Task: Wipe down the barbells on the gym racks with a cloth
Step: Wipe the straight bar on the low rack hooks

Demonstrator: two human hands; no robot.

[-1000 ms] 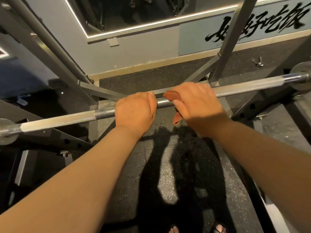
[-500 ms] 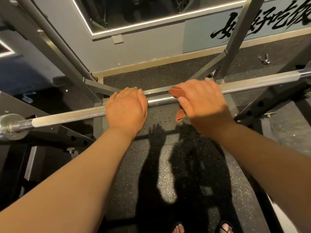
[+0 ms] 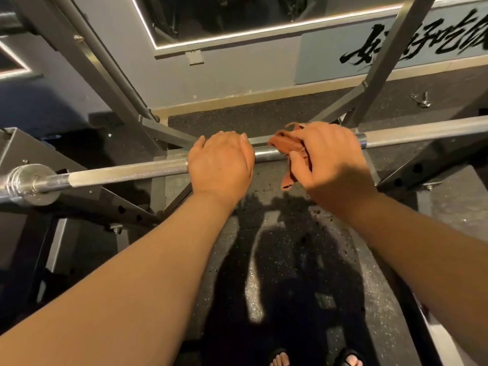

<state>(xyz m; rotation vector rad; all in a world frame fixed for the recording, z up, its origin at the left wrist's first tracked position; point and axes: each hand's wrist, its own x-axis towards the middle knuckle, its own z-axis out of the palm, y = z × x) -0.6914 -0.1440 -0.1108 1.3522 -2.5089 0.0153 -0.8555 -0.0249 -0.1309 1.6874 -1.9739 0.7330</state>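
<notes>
1. At 6 o'clock, two sandalled feet [image 3: 280, 357] are standing on the speckled rubber floor [image 3: 383, 299].
2. The barbell [image 3: 126, 171] is lying across the view from 9 o'clock to 2 o'clock and resting on the dark squat rack [image 3: 87, 196]. Its sleeve collar [image 3: 29, 183] is showing at 9 o'clock.
3. The left hand [image 3: 220, 165] is gripping the bar overhand, fingers curled over the top, where the knurled section meets the smooth centre section.
4. Just beside it, toward 1 o'clock, the right hand [image 3: 332, 159] is clenching a rust-orange cloth [image 3: 286, 145] against the smooth centre section. The thumb is pinching the cloth from the near side. One end of the cloth is hanging below the bar.
5. At 2 o'clock, a metal spring collar [image 3: 420, 99] is lying on the floor, well apart from the bar.
6. On the far wall, a mirror [image 3: 237, 11] with a lit edge is showing at 12 o'clock. At 1 o'clock, a blue wall panel [image 3: 317, 59] is carrying black brush-script characters [image 3: 412, 46]; blur is preventing a reliable reading.
</notes>
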